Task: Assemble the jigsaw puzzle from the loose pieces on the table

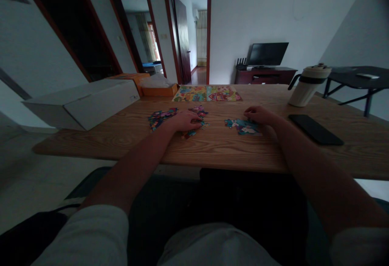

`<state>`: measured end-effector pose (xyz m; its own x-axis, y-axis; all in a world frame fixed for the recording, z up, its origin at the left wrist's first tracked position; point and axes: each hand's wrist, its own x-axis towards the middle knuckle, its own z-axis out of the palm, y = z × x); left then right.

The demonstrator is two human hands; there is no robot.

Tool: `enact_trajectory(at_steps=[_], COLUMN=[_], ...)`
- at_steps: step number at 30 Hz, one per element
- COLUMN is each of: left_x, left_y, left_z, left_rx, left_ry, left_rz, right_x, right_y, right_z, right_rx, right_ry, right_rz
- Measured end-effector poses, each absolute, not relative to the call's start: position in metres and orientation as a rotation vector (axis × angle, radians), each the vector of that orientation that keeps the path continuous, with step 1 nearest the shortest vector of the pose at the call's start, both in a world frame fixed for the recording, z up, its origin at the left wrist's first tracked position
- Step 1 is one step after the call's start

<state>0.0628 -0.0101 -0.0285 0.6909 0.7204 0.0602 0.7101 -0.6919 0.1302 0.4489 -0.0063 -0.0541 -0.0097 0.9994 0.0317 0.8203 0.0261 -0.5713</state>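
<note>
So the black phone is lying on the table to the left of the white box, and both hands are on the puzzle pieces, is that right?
Not quite. In the head view the black phone lies at the table's right side, near the white jug, far from the white box. The left hand and right hand do rest on puzzle pieces.

Left hand [184, 121]: covers part of the loose puzzle pieces [161, 117]; whether the fingers pinch one cannot be told.
Right hand [260, 115]: fingertips hide the joined pieces' [243, 126] upper edge.
Puzzle prints: too dim and small to read.
Black side table [358, 77]: cut by the right edge.
</note>
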Motion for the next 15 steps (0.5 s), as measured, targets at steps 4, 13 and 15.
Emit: enact_trajectory(at_steps=[4, 13, 15], left_x=[0.048, 0.064, 0.063], left_y=[-0.005, -0.015, -0.013], left_z=[-0.027, -0.024, -0.024], left_rx=[2.773, 2.822, 2.825], left_ry=[1.282, 1.207, 1.129], left_rz=[0.189, 0.199, 0.202], right_x=[0.449, 0.452, 0.452], right_y=[-0.005, -0.002, -0.002], right_z=[-0.055, -0.058, -0.058], right_rx=[-1.846, -1.846, -1.851], right_ry=[-1.899, -1.919, -1.926], right_rz=[0.554, 0.528, 0.511])
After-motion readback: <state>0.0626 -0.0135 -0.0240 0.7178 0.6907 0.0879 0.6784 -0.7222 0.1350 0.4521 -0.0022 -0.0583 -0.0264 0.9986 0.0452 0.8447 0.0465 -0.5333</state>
